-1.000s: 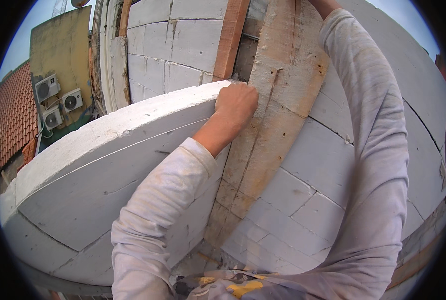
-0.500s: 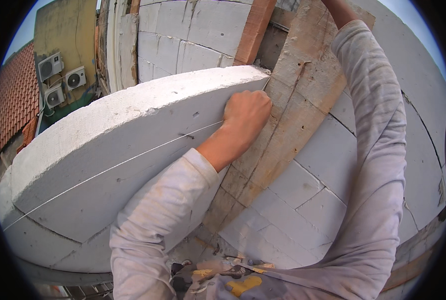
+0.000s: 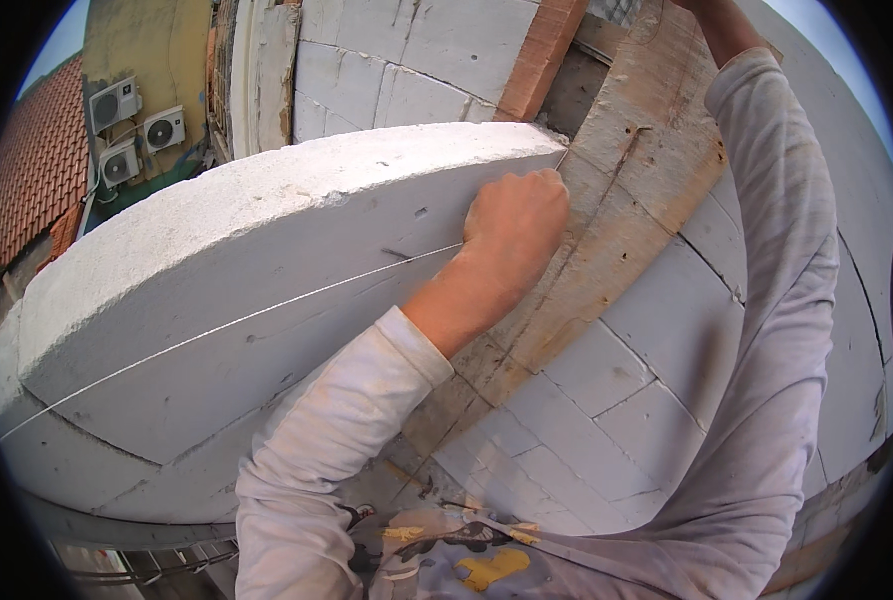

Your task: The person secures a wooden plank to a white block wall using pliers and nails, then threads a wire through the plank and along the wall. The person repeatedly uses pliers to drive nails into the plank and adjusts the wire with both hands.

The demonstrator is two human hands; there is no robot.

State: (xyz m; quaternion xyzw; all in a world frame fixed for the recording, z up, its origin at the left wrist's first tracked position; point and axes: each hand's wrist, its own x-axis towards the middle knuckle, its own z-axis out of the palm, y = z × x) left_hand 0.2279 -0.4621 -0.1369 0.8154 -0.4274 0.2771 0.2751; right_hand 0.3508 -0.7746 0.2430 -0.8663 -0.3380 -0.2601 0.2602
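Observation:
My left hand (image 3: 519,225) is a closed fist, held against the side of a pale block wall (image 3: 297,240) near its far end. A taut white string (image 3: 237,322) runs along the wall's face from the lower left into this fist. A short thin strand shows above the knuckles, by the edge of a rough wooden board (image 3: 657,140). My right arm reaches up to the far right, beside the upper part of that board. Only part of my right hand (image 3: 712,12) shows at the top edge; its fingers are out of the picture.
A reddish timber post (image 3: 547,60) stands behind the wall's end, beside another block wall (image 3: 407,50). More blockwork (image 3: 657,290) lies right of the board. Several air-conditioner units (image 3: 165,130) hang on a yellow building (image 3: 167,45) at far left, near a tiled roof (image 3: 42,150).
The whole view has shifted a little, so wall, board and arms sit slightly farther right. My left fist stays closed on the string at the same spot by the board; my right arm remains raised.

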